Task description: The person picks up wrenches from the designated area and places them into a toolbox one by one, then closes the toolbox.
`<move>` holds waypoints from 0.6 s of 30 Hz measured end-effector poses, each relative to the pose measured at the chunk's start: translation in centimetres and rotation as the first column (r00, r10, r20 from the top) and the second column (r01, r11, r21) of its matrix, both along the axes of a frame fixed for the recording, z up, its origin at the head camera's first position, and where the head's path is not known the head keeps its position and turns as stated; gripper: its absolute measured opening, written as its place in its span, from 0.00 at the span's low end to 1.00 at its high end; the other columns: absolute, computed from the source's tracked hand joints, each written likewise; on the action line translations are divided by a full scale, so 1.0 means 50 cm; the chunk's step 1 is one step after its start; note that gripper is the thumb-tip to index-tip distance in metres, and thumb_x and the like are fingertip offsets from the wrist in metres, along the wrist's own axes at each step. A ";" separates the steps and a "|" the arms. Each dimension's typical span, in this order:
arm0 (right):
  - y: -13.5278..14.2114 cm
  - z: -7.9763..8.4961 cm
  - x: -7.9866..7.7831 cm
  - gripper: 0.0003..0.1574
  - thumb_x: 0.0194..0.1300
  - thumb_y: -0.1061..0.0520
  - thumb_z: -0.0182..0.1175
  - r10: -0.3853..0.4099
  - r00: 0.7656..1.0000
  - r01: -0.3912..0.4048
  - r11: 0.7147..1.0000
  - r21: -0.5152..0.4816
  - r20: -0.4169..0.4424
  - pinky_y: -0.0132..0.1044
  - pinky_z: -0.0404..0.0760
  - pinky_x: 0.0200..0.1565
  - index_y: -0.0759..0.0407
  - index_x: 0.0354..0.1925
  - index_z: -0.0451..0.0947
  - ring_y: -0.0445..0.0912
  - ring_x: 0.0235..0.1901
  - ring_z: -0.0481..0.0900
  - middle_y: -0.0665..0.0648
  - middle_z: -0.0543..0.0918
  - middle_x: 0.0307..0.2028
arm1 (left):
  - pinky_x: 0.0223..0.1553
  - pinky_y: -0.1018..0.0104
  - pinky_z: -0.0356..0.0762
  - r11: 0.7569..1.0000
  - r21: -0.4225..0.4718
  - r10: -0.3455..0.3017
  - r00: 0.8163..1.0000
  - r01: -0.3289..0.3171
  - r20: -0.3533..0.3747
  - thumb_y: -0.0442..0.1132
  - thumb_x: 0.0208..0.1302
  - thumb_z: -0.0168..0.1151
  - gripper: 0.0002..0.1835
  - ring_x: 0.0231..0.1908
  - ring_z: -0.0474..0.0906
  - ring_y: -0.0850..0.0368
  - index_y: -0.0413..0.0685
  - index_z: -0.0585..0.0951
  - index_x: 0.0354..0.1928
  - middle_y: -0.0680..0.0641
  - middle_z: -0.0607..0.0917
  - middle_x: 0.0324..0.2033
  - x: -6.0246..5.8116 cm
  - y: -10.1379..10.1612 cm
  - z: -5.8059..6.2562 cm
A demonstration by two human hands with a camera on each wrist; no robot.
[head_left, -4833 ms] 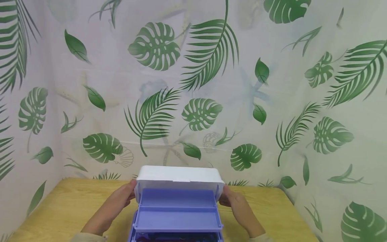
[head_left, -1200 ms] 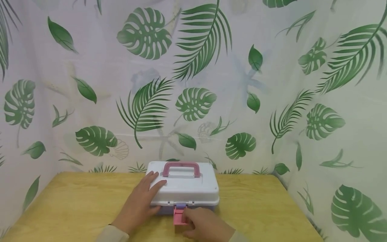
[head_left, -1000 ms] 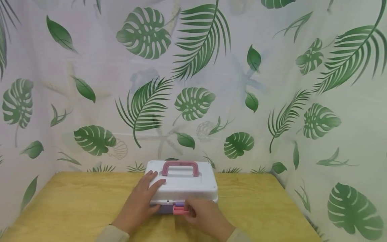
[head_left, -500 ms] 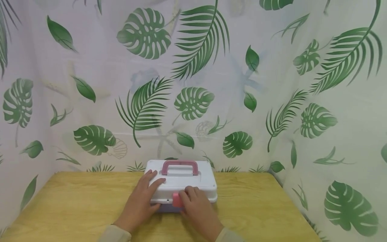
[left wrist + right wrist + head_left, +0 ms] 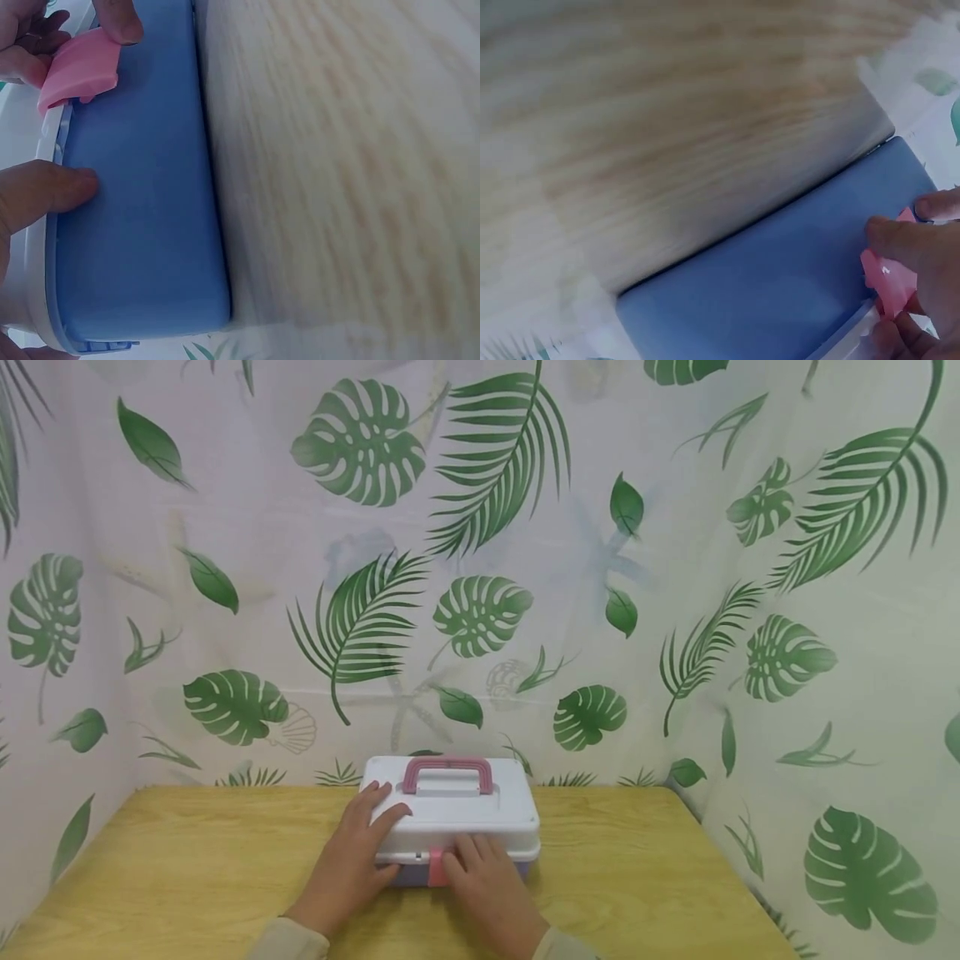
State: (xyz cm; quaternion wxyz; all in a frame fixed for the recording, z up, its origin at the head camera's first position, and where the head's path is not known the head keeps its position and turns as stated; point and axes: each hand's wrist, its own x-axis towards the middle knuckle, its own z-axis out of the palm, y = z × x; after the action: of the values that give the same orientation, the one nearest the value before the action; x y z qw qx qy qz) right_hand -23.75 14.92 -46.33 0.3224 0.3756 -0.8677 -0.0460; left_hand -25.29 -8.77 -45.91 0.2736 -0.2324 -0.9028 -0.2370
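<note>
A closed plastic storage box with a white lid (image 5: 465, 814) and a blue-purple base (image 5: 411, 877) sits on the table in the head view. My left hand (image 5: 341, 860) rests on the lid's left front corner, fingers spread, its thumb (image 5: 52, 187) against the base's front. At the front middle, my right hand (image 5: 491, 885) pinches the pink latch (image 5: 437, 868), which folds up over the lid seam. In the right wrist view, thumb and fingers lie around the latch (image 5: 892, 277), partly hiding it. The pink handle (image 5: 447, 767) stands upright on the lid.
The wood-grain table (image 5: 187, 860) extends to both sides and in front of the box. A pale curtain (image 5: 480, 552) with green leaf prints hangs behind it and along both sides.
Earlier the lid stood open with both hands at its sides and trays showing. It came down, then the right hand swung the latch up and pressed it flat. The left hand lately stays still.
</note>
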 end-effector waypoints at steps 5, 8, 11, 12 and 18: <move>-0.016 0.003 0.003 0.13 0.61 0.63 0.67 -0.038 0.999 0.037 0.999 -0.014 -0.034 0.39 0.73 0.40 0.54 0.39 0.73 0.47 0.38 0.72 0.52 0.72 0.37 | 0.64 0.44 0.75 1.000 -0.015 -0.013 1.000 0.013 -0.014 0.38 0.40 0.87 0.41 0.73 0.62 0.39 0.53 0.81 0.61 0.38 0.70 0.71 -0.002 -0.004 0.000; -0.027 0.002 0.003 0.11 0.61 0.63 0.64 -0.054 0.996 0.052 0.998 -0.029 -0.073 0.38 0.72 0.38 0.54 0.37 0.71 0.47 0.36 0.71 0.52 0.71 0.35 | 0.62 0.46 0.78 1.000 -0.026 -0.019 0.999 0.018 -0.026 0.39 0.38 0.88 0.41 0.71 0.64 0.40 0.53 0.82 0.60 0.40 0.72 0.69 -0.003 -0.007 0.003; -0.037 -0.002 0.000 0.11 0.63 0.58 0.64 -0.062 0.993 0.059 0.998 -0.032 -0.098 0.36 0.70 0.37 0.52 0.35 0.69 0.45 0.35 0.70 0.50 0.70 0.34 | 0.59 0.47 0.81 0.999 -0.027 -0.025 0.999 0.024 -0.035 0.39 0.37 0.88 0.40 0.70 0.66 0.40 0.52 0.82 0.59 0.40 0.73 0.68 -0.003 -0.010 0.008; -0.040 -0.003 -0.001 0.13 0.62 0.57 0.66 -0.065 0.993 0.063 0.998 -0.028 -0.101 0.36 0.69 0.37 0.52 0.35 0.68 0.45 0.35 0.69 0.50 0.69 0.34 | 0.58 0.47 0.81 0.999 -0.027 -0.026 0.999 0.025 -0.041 0.38 0.37 0.88 0.40 0.70 0.66 0.40 0.52 0.82 0.59 0.40 0.73 0.68 -0.003 -0.011 0.010; -0.051 0.003 -0.002 0.20 0.61 0.50 0.71 -0.068 0.992 0.067 0.998 -0.017 -0.104 0.34 0.69 0.35 0.51 0.33 0.67 0.44 0.33 0.69 0.49 0.68 0.33 | 0.59 0.46 0.80 0.999 -0.023 -0.039 0.998 0.038 -0.052 0.36 0.36 0.88 0.40 0.69 0.67 0.38 0.50 0.83 0.58 0.39 0.74 0.66 -0.002 -0.012 0.015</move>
State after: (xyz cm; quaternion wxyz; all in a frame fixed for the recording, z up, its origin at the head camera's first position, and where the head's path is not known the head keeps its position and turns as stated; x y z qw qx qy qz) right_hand -23.87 12.36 -46.20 0.3682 0.3408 -0.8621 -0.0706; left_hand -25.37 -9.38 -45.17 0.2897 -0.2590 -0.8932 -0.2261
